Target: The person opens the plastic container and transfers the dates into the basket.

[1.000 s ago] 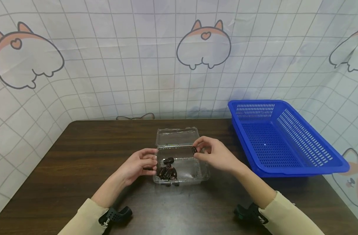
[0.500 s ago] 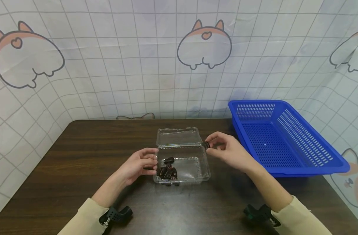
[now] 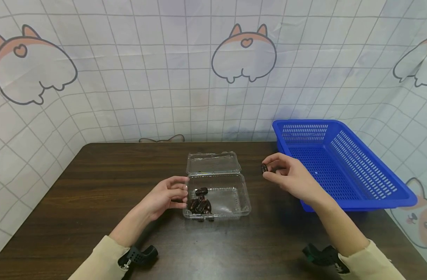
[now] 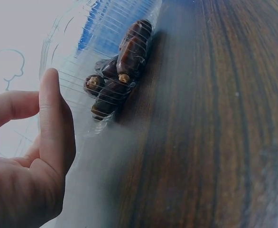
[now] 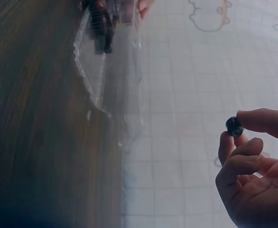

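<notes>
My right hand (image 3: 292,179) pinches one dark brown date (image 3: 264,168) between thumb and fingertips, held in the air between the clear container and the blue basket. The right wrist view shows this date (image 5: 234,127) as a small dark shape at the fingertips. A clear plastic clamshell container (image 3: 231,200) lies on the table with its lid (image 3: 213,164) folded back. Several dates (image 3: 200,205) are heaped in its left part. My left hand (image 3: 164,197) rests its fingertips at the container's left wall, while the left wrist view shows the dates (image 4: 132,52) through the plastic.
On the right of the table stands a blue plastic basket (image 3: 294,191) with slotted walls, its near corner partly behind my right forearm. The dark wooden table (image 3: 94,186) backs onto a grid-patterned cloth (image 3: 157,85) with cartoon drawings.
My right hand has carried the date from over the container's right side out to the right, towards the blue basket. The left hand and the container have stayed put.
</notes>
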Motion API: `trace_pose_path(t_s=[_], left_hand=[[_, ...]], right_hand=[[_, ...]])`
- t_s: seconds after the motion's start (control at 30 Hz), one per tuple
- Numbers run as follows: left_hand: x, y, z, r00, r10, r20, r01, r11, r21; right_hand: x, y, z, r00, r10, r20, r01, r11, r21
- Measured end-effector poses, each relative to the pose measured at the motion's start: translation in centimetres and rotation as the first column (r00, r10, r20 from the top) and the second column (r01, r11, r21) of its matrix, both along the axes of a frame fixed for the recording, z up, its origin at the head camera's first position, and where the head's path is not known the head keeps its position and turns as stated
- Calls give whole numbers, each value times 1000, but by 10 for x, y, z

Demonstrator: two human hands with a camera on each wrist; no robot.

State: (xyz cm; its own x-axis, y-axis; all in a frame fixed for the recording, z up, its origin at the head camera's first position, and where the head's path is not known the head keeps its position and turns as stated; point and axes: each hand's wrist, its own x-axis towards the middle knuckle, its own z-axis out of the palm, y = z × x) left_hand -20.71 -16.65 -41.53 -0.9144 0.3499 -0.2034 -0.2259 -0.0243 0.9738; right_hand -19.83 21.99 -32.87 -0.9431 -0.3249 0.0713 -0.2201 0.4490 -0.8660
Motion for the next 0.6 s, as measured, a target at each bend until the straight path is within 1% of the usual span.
trace_pose_path(t_s=[0.17, 0.37, 0.6], left_hand=[[0, 0, 0, 1000, 0, -2, 0, 1000, 0], [0, -1, 1, 1000, 3, 3, -3, 1000, -4], [0, -1, 1, 1000, 0, 6, 0, 1000, -3]], right_hand=[[2, 10, 3, 1000, -31, 3, 31, 999, -15], [4, 21, 5, 998, -65, -16, 65, 998, 10], [7, 37, 5, 994, -109, -5, 109, 994, 30]])
